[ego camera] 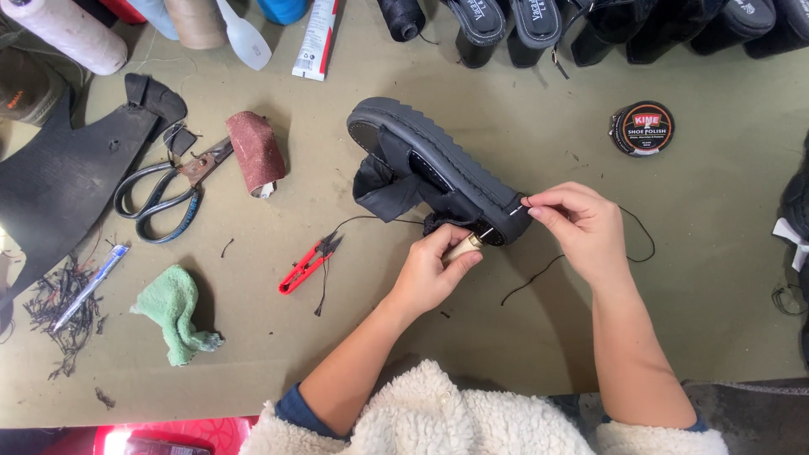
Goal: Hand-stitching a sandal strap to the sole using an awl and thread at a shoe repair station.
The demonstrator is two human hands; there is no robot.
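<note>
Two hands stitching a black shoe on an olive table.

Scissors (164, 192) and red snips (308, 264) lie left; the left hand (430, 274) grips a wooden-handled awl (466, 246), fingers curled tight, at the black shoe (438, 168) lying mid-table on its side; the right hand (581, 229) pinches what seems black thread (642, 236); polish tin (642, 128) beyond.
</note>
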